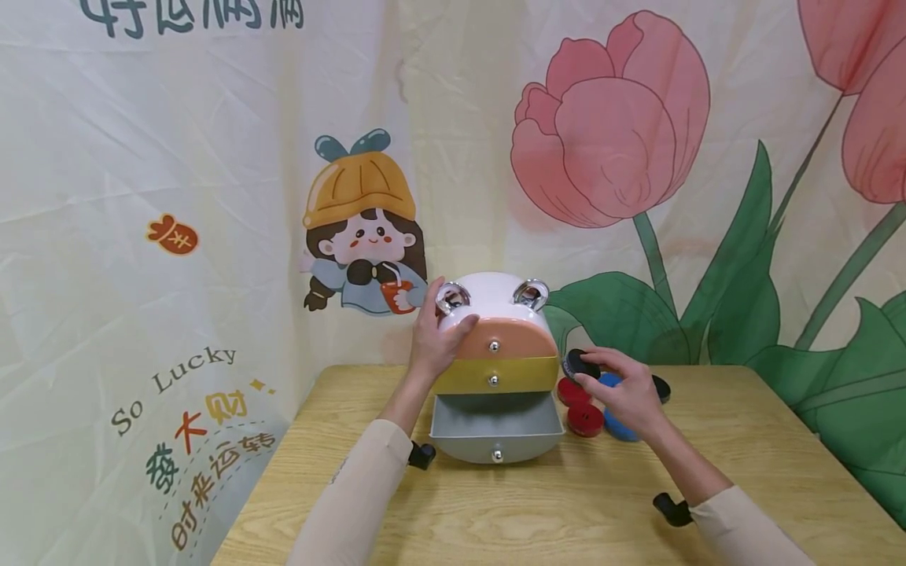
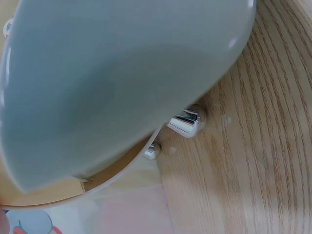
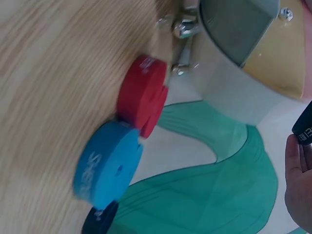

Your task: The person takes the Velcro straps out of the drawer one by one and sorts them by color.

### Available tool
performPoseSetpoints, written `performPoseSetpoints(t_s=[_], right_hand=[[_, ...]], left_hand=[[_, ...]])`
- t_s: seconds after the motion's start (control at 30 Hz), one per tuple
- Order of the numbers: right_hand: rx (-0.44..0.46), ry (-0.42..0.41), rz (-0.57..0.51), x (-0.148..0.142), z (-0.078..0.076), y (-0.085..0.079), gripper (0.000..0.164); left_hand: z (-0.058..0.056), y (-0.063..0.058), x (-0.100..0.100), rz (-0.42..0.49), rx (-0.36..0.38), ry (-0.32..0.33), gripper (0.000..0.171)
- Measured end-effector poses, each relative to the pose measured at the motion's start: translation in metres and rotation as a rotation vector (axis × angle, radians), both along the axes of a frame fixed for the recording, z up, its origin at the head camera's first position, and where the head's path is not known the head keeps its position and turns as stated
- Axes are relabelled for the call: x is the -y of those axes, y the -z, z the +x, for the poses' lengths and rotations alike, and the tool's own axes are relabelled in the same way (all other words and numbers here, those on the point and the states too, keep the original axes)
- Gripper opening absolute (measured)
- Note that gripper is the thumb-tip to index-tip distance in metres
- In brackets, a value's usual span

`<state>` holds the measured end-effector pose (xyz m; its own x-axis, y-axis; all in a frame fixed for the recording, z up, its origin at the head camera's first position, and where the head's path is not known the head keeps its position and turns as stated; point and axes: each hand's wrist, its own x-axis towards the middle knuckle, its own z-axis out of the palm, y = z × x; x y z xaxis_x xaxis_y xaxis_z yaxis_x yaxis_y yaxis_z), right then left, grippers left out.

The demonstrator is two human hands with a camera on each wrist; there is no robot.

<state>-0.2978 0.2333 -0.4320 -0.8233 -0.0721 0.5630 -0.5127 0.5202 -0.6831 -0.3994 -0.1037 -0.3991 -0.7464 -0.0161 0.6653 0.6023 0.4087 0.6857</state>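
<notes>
A small frog-shaped drawer cabinet [image 1: 499, 303] with a white top and silver round eyes stands on the table. Its grey bottom drawer [image 1: 495, 446] is pulled out, and the part of its inside that shows holds nothing. The orange and yellow drawers above are closed. My left hand [image 1: 435, 339] grips the cabinet's upper left side, thumb on the front by the eye. To the right of the cabinet, my right hand [image 1: 630, 393] pinches a black roll of tape-like band [image 1: 579, 363] in the air. White letters mark its edge in the right wrist view.
Two red rolls [image 1: 585, 420], blue rolls [image 1: 623, 429] and another black roll [image 1: 661, 389] lie on the wooden table [image 1: 552, 519], right of the cabinet. A printed cloth [image 1: 467, 157] with tulips hangs behind. Black wrist-worn pieces [image 1: 672, 509] stick out near both sleeves.
</notes>
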Motion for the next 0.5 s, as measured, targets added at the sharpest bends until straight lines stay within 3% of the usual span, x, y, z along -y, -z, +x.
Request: performPoseSetpoints(t_s=[0.3, 0.5], right_hand=[[-0.008, 0.056, -0.010, -0.024, -0.008, 0.018, 0.032], [0.036, 0.110, 0.007, -0.039, -0.013, 0.027, 0.035]], left_hand=[[0.001, -0.001, 0.000, -0.003, 0.000, 0.003, 0.100], [0.001, 0.000, 0.000, 0.004, 0.007, 0.006, 0.102]])
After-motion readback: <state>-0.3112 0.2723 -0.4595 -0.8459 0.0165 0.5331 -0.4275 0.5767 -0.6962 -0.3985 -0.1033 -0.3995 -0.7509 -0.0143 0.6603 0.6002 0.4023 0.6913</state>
